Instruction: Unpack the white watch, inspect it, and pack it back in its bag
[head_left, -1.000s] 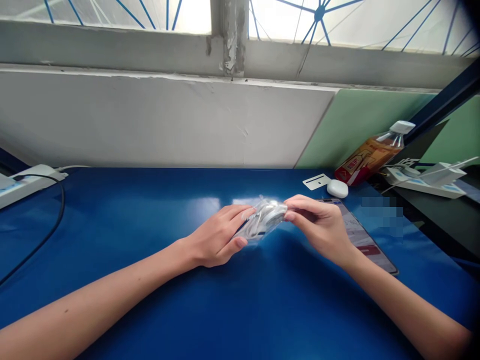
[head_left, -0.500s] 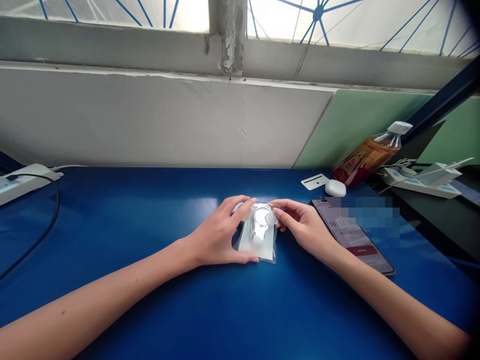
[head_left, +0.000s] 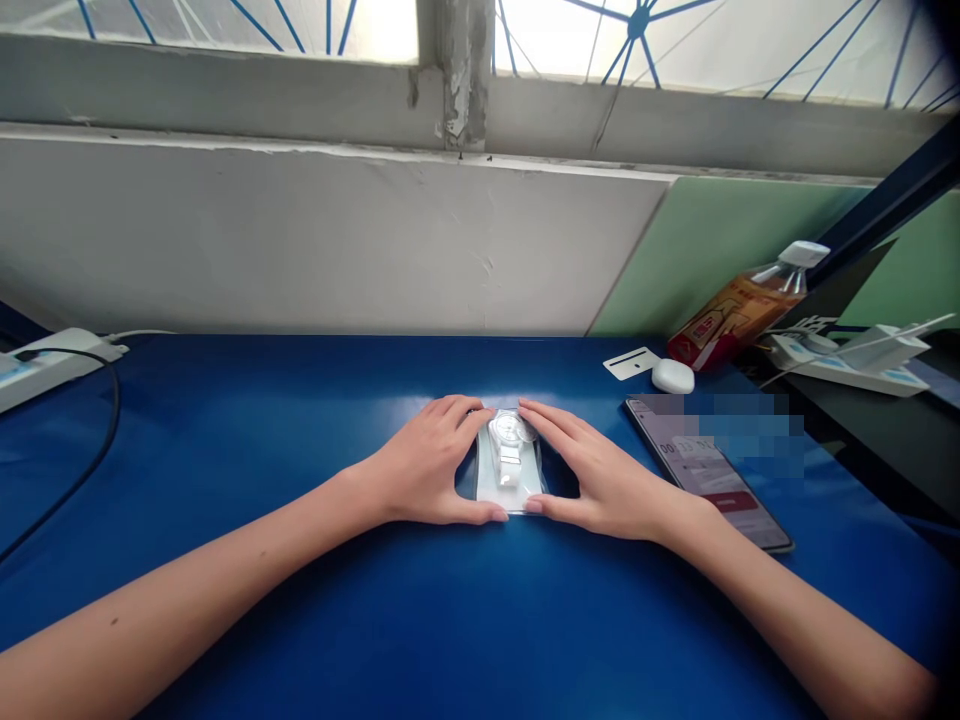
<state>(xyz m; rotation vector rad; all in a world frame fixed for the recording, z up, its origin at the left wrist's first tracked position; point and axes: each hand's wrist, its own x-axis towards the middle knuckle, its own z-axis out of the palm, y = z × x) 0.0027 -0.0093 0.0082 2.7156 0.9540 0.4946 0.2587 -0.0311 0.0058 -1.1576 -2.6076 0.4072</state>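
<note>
A white wristwatch (head_left: 509, 450) with a round dial lies face up inside a clear plastic bag (head_left: 531, 490), with a pale card behind it. My left hand (head_left: 427, 465) spans the bag's left side, its fingertips at the top left corner and its thumb at the bottom edge. On the opposite side, my right hand (head_left: 600, 470) holds the bag the same way, fingertips at the top right and thumb at the bottom right. The bag rests on or just over the blue tabletop (head_left: 420, 620); which of the two I cannot tell.
A phone (head_left: 724, 490) with its screen lit lies to the right of my right hand. Behind it are a white earbud case (head_left: 673, 376), a white card (head_left: 631, 363), and a leaning drink bottle (head_left: 739, 310). Power strips (head_left: 847, 368) with cables stand at both sides.
My right hand has shifted from pinching the bag's upper right to spanning its right side, thumb now at the bottom. The bag has moved slightly left and lies flatter, so the watch shows more clearly.
</note>
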